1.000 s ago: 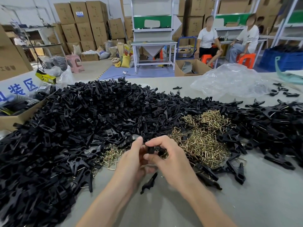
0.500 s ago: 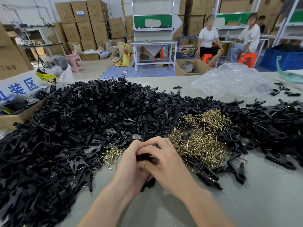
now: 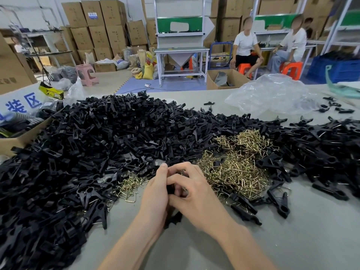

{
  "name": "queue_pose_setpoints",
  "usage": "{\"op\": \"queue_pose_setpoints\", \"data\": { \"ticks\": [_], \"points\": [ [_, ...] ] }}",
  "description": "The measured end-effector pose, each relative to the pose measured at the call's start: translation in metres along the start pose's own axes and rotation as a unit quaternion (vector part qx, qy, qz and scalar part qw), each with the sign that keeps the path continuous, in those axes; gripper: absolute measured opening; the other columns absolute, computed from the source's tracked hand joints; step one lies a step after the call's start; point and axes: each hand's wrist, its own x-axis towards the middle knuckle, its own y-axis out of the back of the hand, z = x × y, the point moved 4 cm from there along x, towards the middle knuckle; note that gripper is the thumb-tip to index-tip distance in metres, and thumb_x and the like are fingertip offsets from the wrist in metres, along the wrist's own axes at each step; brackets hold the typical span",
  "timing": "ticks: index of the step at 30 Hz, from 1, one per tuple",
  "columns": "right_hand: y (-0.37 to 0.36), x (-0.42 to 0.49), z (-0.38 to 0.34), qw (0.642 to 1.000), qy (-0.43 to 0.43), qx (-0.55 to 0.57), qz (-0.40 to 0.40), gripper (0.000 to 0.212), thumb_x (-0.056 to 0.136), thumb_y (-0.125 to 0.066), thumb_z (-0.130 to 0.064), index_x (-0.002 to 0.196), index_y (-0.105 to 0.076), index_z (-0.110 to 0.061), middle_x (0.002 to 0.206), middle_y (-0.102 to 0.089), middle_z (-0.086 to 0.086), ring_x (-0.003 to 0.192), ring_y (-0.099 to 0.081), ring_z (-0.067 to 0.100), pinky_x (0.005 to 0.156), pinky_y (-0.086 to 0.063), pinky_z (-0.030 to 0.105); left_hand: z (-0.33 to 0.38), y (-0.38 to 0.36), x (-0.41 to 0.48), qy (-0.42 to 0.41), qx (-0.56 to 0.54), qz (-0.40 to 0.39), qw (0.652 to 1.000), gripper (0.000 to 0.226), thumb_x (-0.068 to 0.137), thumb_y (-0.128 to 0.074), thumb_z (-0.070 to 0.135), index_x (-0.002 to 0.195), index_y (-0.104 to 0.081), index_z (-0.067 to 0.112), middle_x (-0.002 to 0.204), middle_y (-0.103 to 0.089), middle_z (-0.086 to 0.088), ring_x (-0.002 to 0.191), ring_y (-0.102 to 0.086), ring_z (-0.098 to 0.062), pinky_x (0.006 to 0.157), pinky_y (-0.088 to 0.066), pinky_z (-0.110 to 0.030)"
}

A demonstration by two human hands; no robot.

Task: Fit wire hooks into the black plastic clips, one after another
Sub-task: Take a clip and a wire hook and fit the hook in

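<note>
Head: left hand (image 3: 155, 195), right hand (image 3: 196, 199) grip clip (image 3: 171, 189); carton (image 3: 211, 84) holds grey sheeting (image 3: 221, 78).

The small black plastic clip (image 3: 171, 189) gripped between the left hand (image 3: 155, 193) and right hand (image 3: 196, 197) is almost wholly covered by them, so whether one of the brass-coloured wire hooks (image 3: 233, 172) sits in it cannot be told. The heap of loose black plastic clips (image 3: 87, 152) runs past the left and right edges of the frame, and both forearms (image 3: 136, 240) are cut off at the bottom edge. At upper right the faces of the two seated people (image 3: 246, 45) are blurred.
</note>
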Motion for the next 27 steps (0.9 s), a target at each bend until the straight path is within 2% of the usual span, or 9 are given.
{"op": "queue_pose_setpoints", "data": {
  "ticks": [5, 10, 14, 16, 19, 22, 23, 25, 27],
  "points": [
    [0.000, -0.001, 0.001, 1.000, -0.006, 0.000, -0.003, 0.026, 0.081, -0.070, -0.019, 0.105, -0.073, -0.029, 0.121, -0.050, -0.023, 0.114, -0.041, 0.001, 0.086, -0.039, 0.011, -0.001, 0.001, 0.000, -0.001, 0.024, 0.014, 1.000, 0.066, 0.102, -0.041, 0.051, 0.046, -0.061, 0.021, 0.048, -0.053, -0.001, 0.044, -0.051, -0.015, 0.049, -0.037, -0.028],
    [0.001, -0.001, -0.002, 1.000, -0.002, 0.003, -0.008, 0.027, 0.083, -0.068, -0.023, 0.109, -0.072, -0.031, 0.120, -0.052, -0.023, 0.114, -0.042, 0.001, 0.085, -0.041, 0.015, 0.000, 0.003, 0.000, -0.014, 0.050, 0.014, 0.999, 0.070, 0.102, -0.039, 0.051, 0.042, -0.055, 0.019, 0.045, -0.054, -0.001, 0.041, -0.053, -0.013, 0.039, -0.039, -0.018],
    [0.003, -0.001, -0.004, 1.000, 0.013, -0.007, 0.002, 0.029, 0.085, -0.064, -0.035, 0.113, -0.070, -0.033, 0.122, -0.055, -0.025, 0.119, -0.043, 0.000, 0.098, -0.038, 0.017, -0.001, 0.001, -0.002, 0.011, 0.005, -0.010, 1.000, 0.068, 0.099, -0.042, 0.054, 0.043, -0.056, 0.021, 0.049, -0.053, -0.001, 0.044, -0.054, -0.015, 0.044, -0.042, -0.025],
    [0.004, -0.001, -0.005, 0.999, 0.027, -0.022, 0.003, 0.029, 0.087, -0.065, -0.037, 0.114, -0.070, -0.030, 0.122, -0.056, -0.024, 0.120, -0.045, 0.001, 0.103, -0.035, 0.016, 0.000, -0.002, -0.003, 0.021, -0.040, -0.039, 0.998, 0.062, 0.100, -0.041, 0.054, 0.055, -0.068, 0.021, 0.061, -0.064, -0.002, 0.057, -0.065, -0.015, 0.052, -0.051, -0.026],
    [0.007, -0.001, -0.004, 0.999, 0.037, -0.037, 0.012, 0.027, 0.090, -0.069, -0.037, 0.116, -0.069, -0.030, 0.121, -0.056, -0.021, 0.118, -0.048, 0.003, 0.103, -0.036, 0.015, 0.000, -0.001, 0.001, 0.040, -0.080, -0.051, 0.995, 0.050, 0.101, -0.039, 0.055, 0.094, -0.077, 0.024, 0.098, -0.078, -0.004, 0.090, -0.075, -0.020, 0.069, -0.059, -0.034],
    [0.023, 0.001, -0.001, 0.997, -0.024, 0.028, 0.068, 0.025, 0.089, -0.071, -0.041, 0.113, -0.070, -0.036, 0.117, -0.057, -0.021, 0.114, -0.055, 0.003, 0.098, -0.042, 0.015, 0.006, 0.017, 0.003, -0.053, 0.026, 0.015, 0.998, 0.038, 0.103, -0.039, 0.052, 0.111, -0.069, 0.030, 0.096, -0.076, 0.001, 0.084, -0.071, -0.015, 0.080, -0.056, -0.042],
    [0.035, 0.004, 0.002, 0.990, -0.060, 0.081, 0.101, 0.025, 0.088, -0.071, -0.043, 0.112, -0.071, -0.038, 0.114, -0.060, -0.020, 0.110, -0.059, 0.003, 0.094, -0.045, 0.015, 0.013, 0.025, 0.004, -0.129, 0.140, 0.045, 0.981, 0.034, 0.104, -0.038, 0.050, 0.116, -0.065, 0.033, 0.093, -0.074, 0.006, 0.081, -0.068, -0.011, 0.080, -0.054, -0.040],
    [0.071, 0.011, 0.013, 0.948, -0.133, 0.206, 0.203, 0.031, 0.084, -0.069, -0.046, 0.113, -0.071, -0.034, 0.107, -0.068, -0.014, 0.101, -0.065, 0.004, 0.085, -0.052, 0.019, 0.023, 0.041, 0.005, -0.243, 0.382, 0.120, 0.883, 0.034, 0.103, -0.039, 0.043, 0.126, -0.059, 0.029, 0.097, -0.070, 0.013, 0.093, -0.060, -0.015, 0.087, -0.047, -0.043],
    [0.122, 0.016, 0.031, 0.836, -0.182, 0.399, 0.329, 0.047, 0.081, -0.070, -0.042, 0.120, -0.067, -0.015, 0.109, -0.070, -0.003, 0.097, -0.067, 0.011, 0.082, -0.056, 0.023, 0.031, 0.055, 0.005, -0.262, 0.508, 0.203, 0.795, 0.034, 0.100, -0.047, 0.032, 0.130, -0.059, 0.019, 0.119, -0.064, 0.000, 0.113, -0.052, -0.028, 0.099, -0.038, -0.049]
  ]
}}
